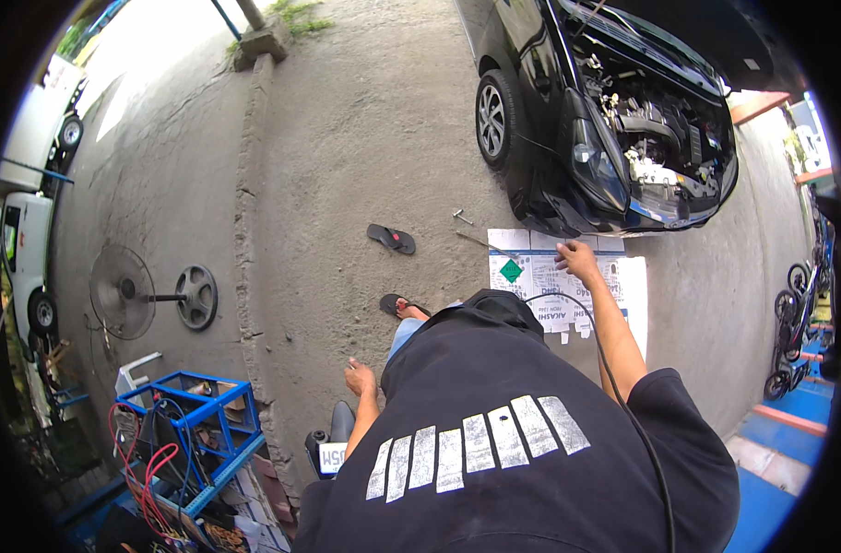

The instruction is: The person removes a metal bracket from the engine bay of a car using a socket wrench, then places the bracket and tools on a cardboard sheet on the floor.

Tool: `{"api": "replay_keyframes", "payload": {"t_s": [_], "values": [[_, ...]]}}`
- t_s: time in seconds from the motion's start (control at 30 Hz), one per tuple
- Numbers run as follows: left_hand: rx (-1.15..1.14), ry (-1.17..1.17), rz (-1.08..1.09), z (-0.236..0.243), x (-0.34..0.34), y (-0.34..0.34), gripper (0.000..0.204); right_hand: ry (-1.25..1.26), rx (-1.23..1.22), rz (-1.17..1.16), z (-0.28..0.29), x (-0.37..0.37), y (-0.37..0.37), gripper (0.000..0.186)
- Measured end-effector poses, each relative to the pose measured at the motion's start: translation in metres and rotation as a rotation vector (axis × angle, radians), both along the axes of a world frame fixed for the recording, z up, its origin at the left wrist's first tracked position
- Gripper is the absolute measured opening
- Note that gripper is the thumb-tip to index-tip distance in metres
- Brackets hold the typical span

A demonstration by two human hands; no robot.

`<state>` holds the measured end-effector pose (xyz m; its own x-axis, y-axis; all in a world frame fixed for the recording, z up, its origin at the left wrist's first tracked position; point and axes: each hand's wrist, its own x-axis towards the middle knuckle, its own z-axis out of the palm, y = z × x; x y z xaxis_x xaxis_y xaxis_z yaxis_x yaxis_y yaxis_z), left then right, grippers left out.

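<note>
My right hand (577,260) is held out over a flattened white cardboard box (540,318) in front of the black car (568,175). Its fingers are loosely bent and apart, with nothing visible in them. A long thin metal bar (485,243) lies with one end on the cardboard, and a small T-shaped tool (463,217) sits on the concrete beyond it. My left hand (360,378) hangs low at my left side, apart from everything; its fingers look relaxed and slightly curled, and I see nothing in it. A black cable (614,373) runs over my right shoulder.
The car's hood is up over its engine bay (656,138). One loose slipper (391,239) lies ahead; another (402,306) is on my foot. At left stand a pedestal fan (124,291) and a blue metal frame (204,405) with red cables. Bicycles (789,313) stand far right.
</note>
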<state>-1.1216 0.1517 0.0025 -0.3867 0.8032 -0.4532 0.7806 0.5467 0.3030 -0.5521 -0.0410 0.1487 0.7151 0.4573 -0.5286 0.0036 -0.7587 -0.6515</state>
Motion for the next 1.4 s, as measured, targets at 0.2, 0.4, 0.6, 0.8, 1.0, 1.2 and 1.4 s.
{"api": "replay_keyframes", "payload": {"t_s": [0.2,0.4,0.6,0.8,1.0,1.2,1.4], "values": [[0.156,0.041,-0.248,0.037,0.011,0.035,0.054,0.141,-0.26,-0.322,-0.075,-0.083,-0.18,0.036],[0.149,0.081,-0.403,0.043,0.028,0.036,0.056,0.522,-0.414,-0.71,-0.103,-0.206,-0.319,0.034],[0.103,0.131,-0.578,0.03,0.056,0.049,0.056,0.509,-0.185,-0.933,-0.114,-0.259,-0.321,0.037],[0.122,0.084,-0.66,0.038,0.11,0.094,0.059,0.452,-0.043,-1.015,-0.104,-0.259,-0.277,0.039],[0.188,0.002,-0.679,0.054,0.161,0.142,0.06,0.431,-0.117,-1.032,-0.093,-0.251,-0.248,0.035],[0.116,0.007,-0.687,0.041,0.18,0.198,0.061,0.473,-0.143,-1.096,-0.105,-0.243,-0.201,0.045],[-0.003,0.058,-0.531,0.028,0.177,0.265,0.054,0.512,-0.035,-1.041,-0.171,-0.228,-0.14,0.048]]}}
